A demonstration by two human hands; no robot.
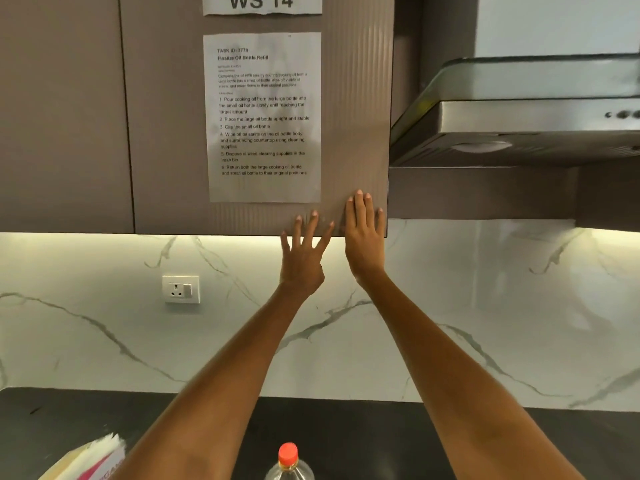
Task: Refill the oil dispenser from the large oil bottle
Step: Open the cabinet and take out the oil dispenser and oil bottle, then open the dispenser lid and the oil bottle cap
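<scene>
Both arms reach up toward the wall cabinet point(356, 109). My left hand point(304, 258) has its fingers spread and straight, the fingertips at the cabinet door's lower edge. My right hand point(365, 237) lies flat with straight fingers against the door's lower right corner. Neither hand holds anything. At the bottom edge, between my forearms, the top of a clear oil bottle point(289, 462) with a red cap stands on the dark countertop point(363, 434). Its body is cut off by the frame. No oil dispenser is in view.
A printed task sheet point(263, 116) is taped to the cabinet door. A steel range hood point(519, 112) juts out at the right. A wall socket point(181, 289) sits on the marble backsplash. A tissue pack point(93, 459) lies at the bottom left.
</scene>
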